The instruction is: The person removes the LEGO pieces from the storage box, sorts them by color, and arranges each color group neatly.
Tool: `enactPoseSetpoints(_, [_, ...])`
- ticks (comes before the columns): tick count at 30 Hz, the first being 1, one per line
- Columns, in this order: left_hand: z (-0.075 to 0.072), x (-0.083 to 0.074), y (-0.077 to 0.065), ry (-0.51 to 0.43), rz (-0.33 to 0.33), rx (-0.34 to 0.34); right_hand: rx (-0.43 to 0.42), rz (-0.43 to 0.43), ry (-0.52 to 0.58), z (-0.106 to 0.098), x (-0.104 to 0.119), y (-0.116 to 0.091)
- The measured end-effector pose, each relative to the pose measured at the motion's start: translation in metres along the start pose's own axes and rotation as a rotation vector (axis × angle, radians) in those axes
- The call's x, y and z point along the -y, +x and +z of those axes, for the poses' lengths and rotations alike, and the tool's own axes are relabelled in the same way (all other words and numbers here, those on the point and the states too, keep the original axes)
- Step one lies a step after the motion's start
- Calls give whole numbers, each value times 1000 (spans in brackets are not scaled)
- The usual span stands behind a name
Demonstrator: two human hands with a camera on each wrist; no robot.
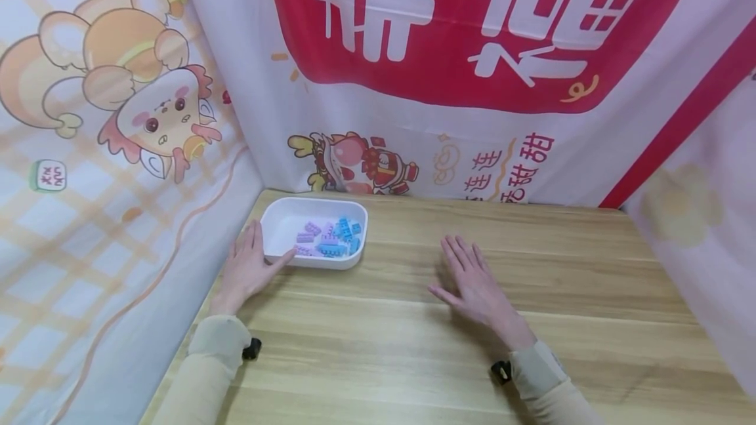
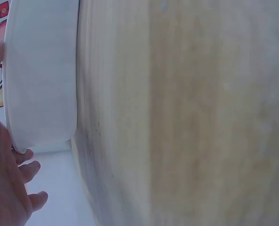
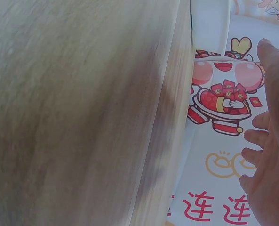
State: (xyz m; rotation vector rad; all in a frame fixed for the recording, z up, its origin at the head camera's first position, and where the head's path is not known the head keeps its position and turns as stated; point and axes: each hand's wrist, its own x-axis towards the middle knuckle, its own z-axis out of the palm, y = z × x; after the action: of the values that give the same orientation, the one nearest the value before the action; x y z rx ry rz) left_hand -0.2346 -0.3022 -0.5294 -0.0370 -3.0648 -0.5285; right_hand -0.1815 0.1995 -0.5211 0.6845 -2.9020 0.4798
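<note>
At the back left of the table, a white plastic tray (image 1: 277,216) holds several small toy building bricks. Some bricks are lilac (image 1: 328,235) and some are blue (image 1: 333,250). My left hand (image 1: 251,266) lies around the tray's near left corner, fingers straight along its left end and thumb over the front rim. The left wrist view has the thumb at the tray's rim and the fingertips (image 2: 30,170) by its end wall. Apart from the tray, to its right, my right hand (image 1: 477,287) is held above the table with straight fingers, holding nothing.
The wood-grain table (image 1: 378,346) meets a printed cloth wall (image 1: 425,84) just behind the tray. Another patterned cloth (image 1: 118,228) runs along the left edge, close to the left hand. A pale cloth (image 1: 703,215) hangs at the right.
</note>
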Motion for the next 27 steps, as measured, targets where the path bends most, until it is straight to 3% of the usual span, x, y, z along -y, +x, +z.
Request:
enactPoseSetpoints(15, [0,-9,-14,-17,-7,17,-36,-16,-14,0,1,-5])
enactPoseSetpoints(27, [5,-31,-35,5,23,38,-45,-40,-16,2,7,-1])
